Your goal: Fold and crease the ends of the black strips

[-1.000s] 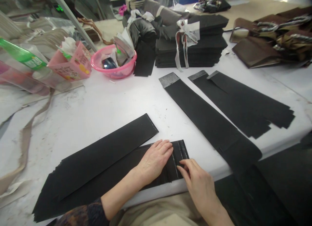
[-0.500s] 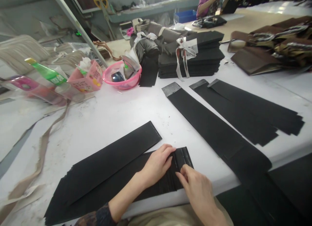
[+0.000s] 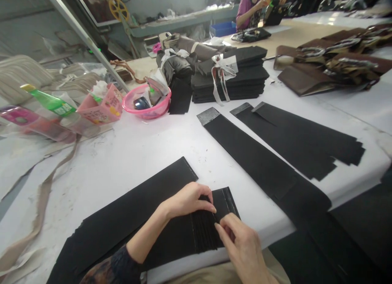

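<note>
At the table's near edge lies a stack of black strips (image 3: 174, 235), its layered ends fanned out in narrow steps. My left hand (image 3: 188, 200) is closed over these ends, thumb and fingertips pinching the edge of a strip. Just to the right, my right hand (image 3: 243, 241) pinches the same edge between thumb and bent forefinger. Beyond the hands a black end piece (image 3: 228, 200) with a pale stitched line sticks out. Behind my left forearm, another pile of black strips (image 3: 131, 208) overlaps the stack.
To the right lie a long black strip (image 3: 245, 153) hanging over the edge and fanned black strips (image 3: 300, 137). Farther back are a tied black bundle (image 3: 229, 80), a pink basin (image 3: 147, 108), a pink box (image 3: 102, 106) and brown pieces (image 3: 318, 76). A person (image 3: 249, 10) works at the back.
My left hand has gone from resting across the strips to pinching at their edge, and the layered ends show wider to the left. My right hand still pinches. The view has shifted slightly.
</note>
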`<state>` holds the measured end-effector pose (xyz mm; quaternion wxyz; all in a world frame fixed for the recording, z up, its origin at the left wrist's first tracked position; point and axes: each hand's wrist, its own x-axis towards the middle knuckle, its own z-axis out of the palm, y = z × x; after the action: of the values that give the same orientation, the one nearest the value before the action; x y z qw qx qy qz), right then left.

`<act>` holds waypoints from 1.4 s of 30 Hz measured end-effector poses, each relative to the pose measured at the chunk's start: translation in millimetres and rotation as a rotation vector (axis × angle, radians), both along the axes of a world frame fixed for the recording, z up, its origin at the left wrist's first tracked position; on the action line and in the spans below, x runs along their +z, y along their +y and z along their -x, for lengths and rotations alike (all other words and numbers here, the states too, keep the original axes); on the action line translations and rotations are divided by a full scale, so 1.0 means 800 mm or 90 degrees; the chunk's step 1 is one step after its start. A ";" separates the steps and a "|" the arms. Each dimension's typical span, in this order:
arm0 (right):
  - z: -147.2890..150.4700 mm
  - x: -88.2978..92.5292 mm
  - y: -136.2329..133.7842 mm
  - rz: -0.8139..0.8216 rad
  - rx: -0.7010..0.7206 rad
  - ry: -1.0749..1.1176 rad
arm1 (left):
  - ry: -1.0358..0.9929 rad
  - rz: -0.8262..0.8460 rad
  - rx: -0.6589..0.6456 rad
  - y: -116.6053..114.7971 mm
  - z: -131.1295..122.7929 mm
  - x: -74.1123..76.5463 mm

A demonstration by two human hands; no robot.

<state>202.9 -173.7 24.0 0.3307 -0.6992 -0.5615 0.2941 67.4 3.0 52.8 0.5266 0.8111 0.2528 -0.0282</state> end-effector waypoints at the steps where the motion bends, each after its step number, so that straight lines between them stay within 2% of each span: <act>1: -0.001 0.000 -0.001 0.000 -0.005 0.008 | 0.004 0.001 -0.011 0.002 -0.003 0.001; 8: -0.011 -0.012 -0.007 0.016 -0.024 -0.054 | -0.012 -0.034 -0.041 -0.001 -0.025 -0.004; 13: -0.020 -0.012 -0.010 0.032 -0.031 -0.078 | -0.008 -0.056 -0.091 0.002 -0.037 -0.006; 17: -0.026 -0.011 -0.018 0.031 -0.035 -0.122 | 0.024 -0.092 -0.053 0.008 -0.043 -0.013; 22: -0.033 -0.010 -0.030 0.085 -0.019 -0.147 | 0.081 -0.154 -0.017 0.006 -0.052 -0.022; 27: -0.041 -0.012 -0.038 0.120 0.017 -0.184 | 0.122 -0.246 -0.007 -0.001 -0.061 -0.019; 32: -0.047 -0.020 -0.045 0.117 0.018 -0.194 | 0.158 -0.294 -0.029 -0.006 -0.061 -0.013; 37: -0.054 -0.024 -0.032 0.053 0.021 -0.156 | 0.205 -0.345 -0.061 -0.005 -0.062 -0.011; 42: -0.059 -0.034 -0.010 0.053 0.072 -0.273 | 0.226 -0.421 -0.058 -0.020 -0.068 -0.011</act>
<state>250.5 -181.4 -3.1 0.1576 -0.7260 -0.6449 0.1794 122.0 -12.8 43.9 0.1824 0.9302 0.2994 -0.1086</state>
